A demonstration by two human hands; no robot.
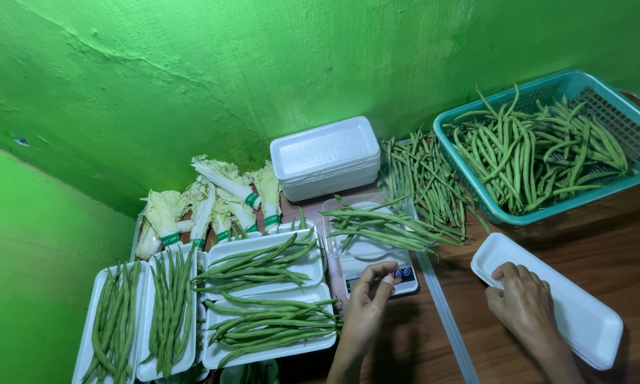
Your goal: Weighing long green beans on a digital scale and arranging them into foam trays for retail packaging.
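My left hand (368,306) reaches to the front panel of a small digital scale (405,279), its thumb and fingertip at the buttons. A loose bunch of green beans (380,224) lies across the clear tray on top of the scale. My right hand (522,302) rests on the near left corner of an empty white foam tray (583,320) that lies on the brown table; the fingers are curled over its rim.
Several white foam trays filled with green beans (263,299) sit at the left. Bundled leafy cabbages (213,203) lie behind them. A stack of empty foam trays (327,156) stands at the green wall. A teal basket (476,203) holds many beans; more beans (423,178) lie beside it.
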